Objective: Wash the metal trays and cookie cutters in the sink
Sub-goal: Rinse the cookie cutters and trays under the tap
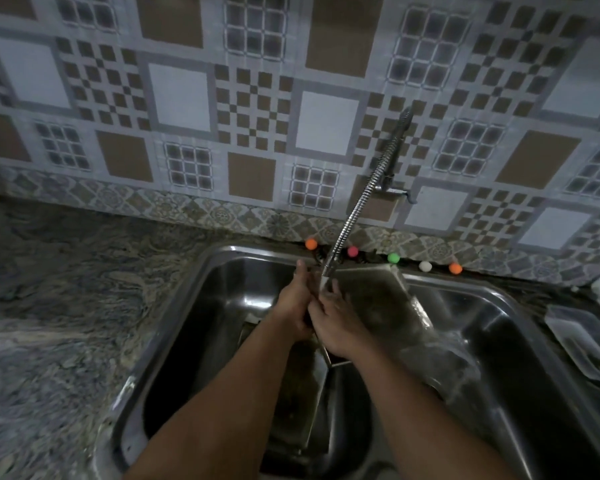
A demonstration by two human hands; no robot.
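Note:
My left hand (293, 303) and my right hand (336, 322) are pressed together under the water running from the flexible tap hose (355, 209), above the left basin of the steel sink (187, 306). The right fingers lie over the left hand. A small dark shape shows between the palms, too hidden to name. One metal tray (378, 299) leans tilted across the divider between the basins, just right of my hands. Another metal tray (307, 393) lies in the left basin under my forearms.
Several small coloured balls (393, 258) line the ledge behind the sink. A clear plastic container (582, 337) sits on the counter at the right. Marbled countertop (56, 323) spreads left of the sink. The tiled wall (257, 109) rises behind the sink.

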